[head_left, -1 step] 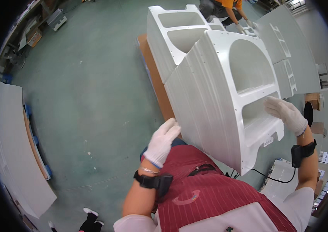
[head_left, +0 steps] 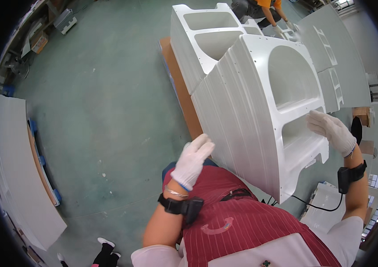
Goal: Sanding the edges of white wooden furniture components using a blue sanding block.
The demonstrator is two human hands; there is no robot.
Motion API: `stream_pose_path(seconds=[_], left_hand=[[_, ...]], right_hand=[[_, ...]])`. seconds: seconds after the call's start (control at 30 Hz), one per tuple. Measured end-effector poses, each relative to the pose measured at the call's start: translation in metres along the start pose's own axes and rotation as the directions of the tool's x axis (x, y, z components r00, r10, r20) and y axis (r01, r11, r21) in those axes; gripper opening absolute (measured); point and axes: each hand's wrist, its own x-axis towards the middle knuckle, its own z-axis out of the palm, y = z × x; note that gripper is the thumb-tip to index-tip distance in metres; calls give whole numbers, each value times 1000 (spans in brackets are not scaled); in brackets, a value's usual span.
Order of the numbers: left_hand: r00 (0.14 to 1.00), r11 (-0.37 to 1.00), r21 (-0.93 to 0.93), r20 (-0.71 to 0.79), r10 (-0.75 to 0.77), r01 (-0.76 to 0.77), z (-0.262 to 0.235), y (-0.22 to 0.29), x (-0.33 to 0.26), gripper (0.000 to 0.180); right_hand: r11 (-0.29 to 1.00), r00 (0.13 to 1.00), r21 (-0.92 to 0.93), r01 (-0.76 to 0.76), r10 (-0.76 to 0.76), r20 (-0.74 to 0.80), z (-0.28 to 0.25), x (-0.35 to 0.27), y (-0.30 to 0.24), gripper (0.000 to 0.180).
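Note:
In front of me stands a tall stack of nested white moulded panels [head_left: 267,111], their front face pierced by an arched opening and a smaller one below. My left hand [head_left: 192,161], in a white knit glove, is beside the stack's lower left side, its fingers stretched and slightly bent. My right hand [head_left: 333,132], gloved the same way, is at the right edge of the front panel beside the lower opening, fingers extended and close together. Whether either hand touches the panels, I cannot tell. Neither holds anything visible.
A second white panel stack [head_left: 209,33] stands behind, on a brown board [head_left: 181,84]. Beyond it crouches a co-worker in orange [head_left: 269,5]. Large white panels [head_left: 22,164] lie at left on blue supports. A black cable [head_left: 318,208] hangs from my right wrist device.
My left hand has shifted slightly right, nearer the stack's side. The right hand stays nearly in place at the panel edge.

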Motion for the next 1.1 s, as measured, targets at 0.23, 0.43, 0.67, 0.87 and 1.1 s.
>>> stream_pose_path(seconds=[0.23,0.43,0.67,0.87,1.1], left_hand=[[981,984,-95,133,-140,154,26,41,92,62],[887,966,-53,410,-211,254,14,68,179,52],[843,886,-13,315,-437,464,28,90,229,85],[811,865,-33,369,-455,500,38,85,244,76],[755,830,137,355,-551,540,39,108,257,70]], right_hand=[[993,993,-11,-117,117,21,7,82,-59,58],[886,937,309,-347,343,67,19,176,-59,51],[829,819,-145,-541,558,135,20,272,6,47],[775,762,-273,-570,623,177,46,308,24,47],[743,726,-290,-603,662,185,63,300,43,46]])
